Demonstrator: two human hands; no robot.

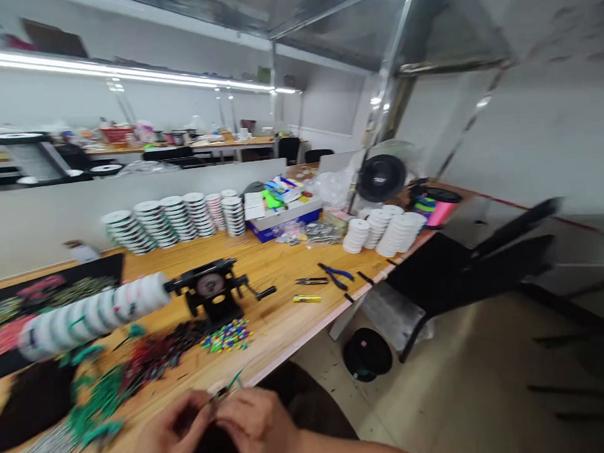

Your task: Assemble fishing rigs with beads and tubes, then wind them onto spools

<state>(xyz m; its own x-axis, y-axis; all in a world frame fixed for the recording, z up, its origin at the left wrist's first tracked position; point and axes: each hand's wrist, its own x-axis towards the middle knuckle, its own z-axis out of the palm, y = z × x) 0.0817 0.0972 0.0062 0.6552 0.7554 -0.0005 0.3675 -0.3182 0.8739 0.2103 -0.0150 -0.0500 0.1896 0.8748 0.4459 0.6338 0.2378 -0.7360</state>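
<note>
My left hand (pixel 173 432) and my right hand (pixel 257 423) meet at the near edge of the wooden workbench (pixel 278 254), fingers pinched together. Between them they hold a small thin green piece (pixel 228 386) that I cannot make out clearly. Just left of my hands lie heaps of green parts (pixel 97 405) and dark red parts (pixel 151 360). A pile of small mixed-colour beads (pixel 228 336) sits beyond my hands, in front of a black hand-crank winder (pixel 212 292). A long row of white spools (pixel 90 316) on a rod sticks out leftwards from the winder.
Stacks of white spools (pixel 175 218) line the back divider, more white spools (pixel 388 230) sit at the right end. Blue-handled pliers (pixel 338 275), small cutters (pixel 311 281) and a yellow tube (pixel 307 298) lie mid-bench. A black chair (pixel 482 266) stands right of the bench, a black reel (pixel 366 354) on the floor.
</note>
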